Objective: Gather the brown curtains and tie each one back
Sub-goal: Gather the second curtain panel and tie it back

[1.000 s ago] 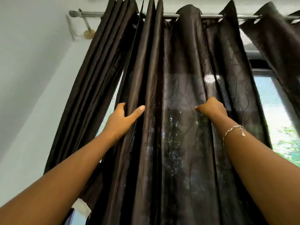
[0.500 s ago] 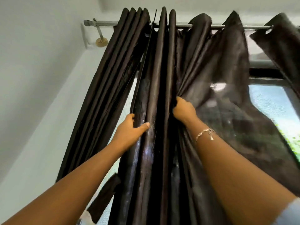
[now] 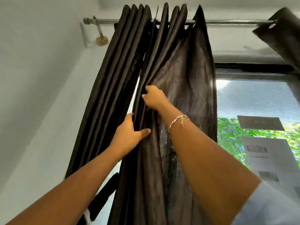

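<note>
At ten o'clock the rod bracket meets the wall, leaving little room beyond the bunched pleats beside it. The left hand clamps the gathered folds of the brown curtain, thumb in front, fingers behind. Just toward one o'clock of it, the right hand pinches further pleats, fingers curled. The curtain hangs centre, from the rod at twelve. The slick fabric could slip free if either grip loosens, and a hard sideways pull may strain the bracket. Toward three o'clock the window lies bare, open room; another curtain hangs at two.
</note>
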`<state>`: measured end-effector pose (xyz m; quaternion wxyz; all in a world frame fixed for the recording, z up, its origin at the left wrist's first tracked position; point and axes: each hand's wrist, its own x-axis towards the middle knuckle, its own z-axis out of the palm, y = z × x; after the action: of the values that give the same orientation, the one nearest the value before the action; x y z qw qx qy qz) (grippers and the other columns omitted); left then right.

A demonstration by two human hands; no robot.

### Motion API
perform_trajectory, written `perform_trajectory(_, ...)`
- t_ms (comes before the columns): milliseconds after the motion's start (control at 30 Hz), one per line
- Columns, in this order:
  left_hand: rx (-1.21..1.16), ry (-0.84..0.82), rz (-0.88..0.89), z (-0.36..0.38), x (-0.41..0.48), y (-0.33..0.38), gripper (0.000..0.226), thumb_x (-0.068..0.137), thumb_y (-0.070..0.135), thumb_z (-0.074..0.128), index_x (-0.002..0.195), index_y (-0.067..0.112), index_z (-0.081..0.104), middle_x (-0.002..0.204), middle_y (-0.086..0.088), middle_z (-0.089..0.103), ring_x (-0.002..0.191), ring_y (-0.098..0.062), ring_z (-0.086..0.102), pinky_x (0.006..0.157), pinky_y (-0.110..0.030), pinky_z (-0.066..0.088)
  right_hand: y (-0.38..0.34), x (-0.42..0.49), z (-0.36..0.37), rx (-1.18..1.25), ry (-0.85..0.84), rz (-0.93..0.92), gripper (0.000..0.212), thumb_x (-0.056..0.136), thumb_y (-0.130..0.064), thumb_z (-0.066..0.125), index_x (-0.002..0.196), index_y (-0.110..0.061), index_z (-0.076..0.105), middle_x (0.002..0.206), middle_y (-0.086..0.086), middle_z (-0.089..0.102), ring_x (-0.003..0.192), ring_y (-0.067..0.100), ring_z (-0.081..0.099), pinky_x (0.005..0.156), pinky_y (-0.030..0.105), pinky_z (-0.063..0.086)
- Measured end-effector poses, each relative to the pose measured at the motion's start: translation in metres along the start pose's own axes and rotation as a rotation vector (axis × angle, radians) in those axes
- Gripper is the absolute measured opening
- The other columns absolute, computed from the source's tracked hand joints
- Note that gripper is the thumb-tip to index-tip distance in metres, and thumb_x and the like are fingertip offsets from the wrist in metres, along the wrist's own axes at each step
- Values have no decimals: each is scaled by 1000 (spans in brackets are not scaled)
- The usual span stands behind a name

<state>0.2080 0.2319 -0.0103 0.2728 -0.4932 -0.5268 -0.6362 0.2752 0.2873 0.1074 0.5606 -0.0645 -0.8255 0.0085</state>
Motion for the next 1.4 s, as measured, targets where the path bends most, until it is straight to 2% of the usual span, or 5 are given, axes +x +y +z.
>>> perform_trajectory(633, -49, 85, 65, 33, -17, 19, 60, 86, 44, 56, 136, 13, 42, 136, -5, 50, 128, -16, 45, 109, -37, 36, 168, -71, -150, -290, 550, 515, 82, 82, -28, 67, 145, -6, 18, 153, 22, 13, 139, 42, 16, 110, 53, 21)
perform_trajectory(733, -25, 89, 89, 31, -17, 18, 57, 87, 42, 56, 134, 14, 44, 134, -4, 53, 128, -16, 45, 108, -40, 37, 166, -72, -161, 155, 374, 609, 77, 80, -20, 71, 139, 4, 28, 118, 26, 54, 107, 36, 54, 82, 37, 44)
perform_trajectory(833, -16, 77, 80, 29, -16, 16, 56, 86, 43, 56, 134, 15, 44, 134, -3, 54, 127, -16, 47, 107, -41, 38, 160, -76, -160, 237, 265, 563, 37, 89, -8, 58, 120, 10, 49, 71, 12, 53, 57, 20, 49, 57, 26, 45)
perform_trajectory(1000, 9, 81, 84, 28, -16, 13, 61, 85, 37, 61, 138, 15, 40, 139, -4, 48, 130, -16, 42, 110, -33, 34, 139, -66, -136, -102, 329, 355, 27, 90, -7, 46, 110, 8, 58, 111, 28, 61, 103, 40, 58, 78, 37, 43)
perform_trajectory(1400, 30, 121, 118, -9, -6, -14, 44, 94, 26, 50, 134, 11, 43, 137, -6, 50, 128, -16, 45, 108, -34, 36, 13, -15, 4, -133, 177, 1, 27, 88, -6, 40, 108, 1, 56, 118, 26, 57, 112, 42, 53, 88, 39, 42)
